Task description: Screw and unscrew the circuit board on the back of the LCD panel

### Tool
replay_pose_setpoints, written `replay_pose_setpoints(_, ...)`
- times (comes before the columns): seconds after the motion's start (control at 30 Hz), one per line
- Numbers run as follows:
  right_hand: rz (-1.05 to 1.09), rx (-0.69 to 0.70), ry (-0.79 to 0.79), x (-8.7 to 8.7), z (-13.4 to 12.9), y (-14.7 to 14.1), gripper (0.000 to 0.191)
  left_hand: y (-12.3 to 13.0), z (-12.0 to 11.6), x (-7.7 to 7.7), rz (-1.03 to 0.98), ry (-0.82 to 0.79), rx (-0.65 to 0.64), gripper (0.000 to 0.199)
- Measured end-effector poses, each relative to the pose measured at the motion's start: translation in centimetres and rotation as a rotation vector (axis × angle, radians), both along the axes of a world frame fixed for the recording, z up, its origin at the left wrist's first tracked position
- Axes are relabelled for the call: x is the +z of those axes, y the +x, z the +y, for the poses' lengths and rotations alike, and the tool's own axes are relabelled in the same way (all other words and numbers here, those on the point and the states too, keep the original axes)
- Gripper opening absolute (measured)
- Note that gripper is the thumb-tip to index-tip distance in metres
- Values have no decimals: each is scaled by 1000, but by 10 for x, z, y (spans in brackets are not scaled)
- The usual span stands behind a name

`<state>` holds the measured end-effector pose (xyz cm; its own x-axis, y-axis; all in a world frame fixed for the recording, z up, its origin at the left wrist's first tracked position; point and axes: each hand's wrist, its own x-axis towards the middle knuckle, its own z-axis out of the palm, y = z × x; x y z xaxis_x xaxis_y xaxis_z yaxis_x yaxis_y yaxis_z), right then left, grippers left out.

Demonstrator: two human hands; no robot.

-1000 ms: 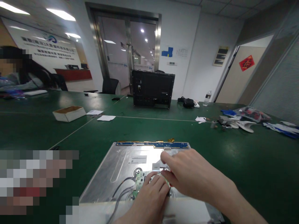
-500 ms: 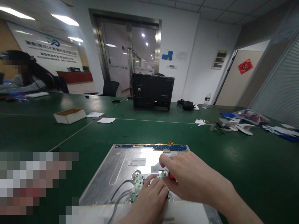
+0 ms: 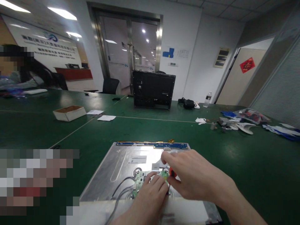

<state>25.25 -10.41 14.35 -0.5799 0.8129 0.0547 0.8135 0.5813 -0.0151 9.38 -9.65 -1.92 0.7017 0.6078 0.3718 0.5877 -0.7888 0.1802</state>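
A silver display panel (image 3: 106,178) lies back side up in front of me, with a green circuit board (image 3: 139,180) on it. My left hand (image 3: 153,190) is closed over the board, its fingers bent and resting on it; the thumb is hidden. Gripped in my right hand (image 3: 191,172) is a screwdriver (image 3: 172,172) with a red and black handle. Its thin shaft slants down to the board's right side, close to my left fingers; the tip is hard to see. Grey and black cables (image 3: 122,192) run left from the board. A blue circuit strip (image 3: 138,146) lines the panel's far edge.
A black monitor housing (image 3: 153,90) stands on the green table (image 3: 248,168). An open box (image 3: 69,114) and papers (image 3: 106,118) lie left. A bottle (image 3: 207,99), a metal cylinder (image 3: 212,126) and a plastic bag (image 3: 252,115) are right. Another person (image 3: 30,72) sits far left.
The view has shifted slightly. My right hand has turned a little, and more of the screwdriver's red handle shows. My left hand stays on the board.
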Motion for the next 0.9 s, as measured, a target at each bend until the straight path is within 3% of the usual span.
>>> replay_pose_setpoints(0.13, -48, -72, 39, -1, 1, -2, 23, 0, -3, 7, -45, -21, -2, 18)
replay_pose_setpoints(0.3, -42, 21, 38, 2, -1, 2, 11, -2, -1, 7, 5, -40, -13, 21)
replay_pose_setpoints(0.4, -14, 48, 5, 4, -3, 2, 20, -2, 1, 5, -20, -17, -21, 22)
replay_pose_setpoints(0.53, -47, -23, 40, 2, -1, -3, 26, -2, 0, 9, -61, -22, -32, 19)
replay_pose_setpoints(0.7, -29, 32, 30, 4, -2, 0, 13, -2, -1, 14, 0, -54, -12, 16)
replay_pose_setpoints(0.77, -5, 46, -2, 5, -2, 3, 21, -2, -1, 13, 11, -53, -14, 16)
replay_pose_setpoints(0.9, -50, -54, 15, 4, 1, 1, 26, -2, -1, 15, 9, -57, -23, 22)
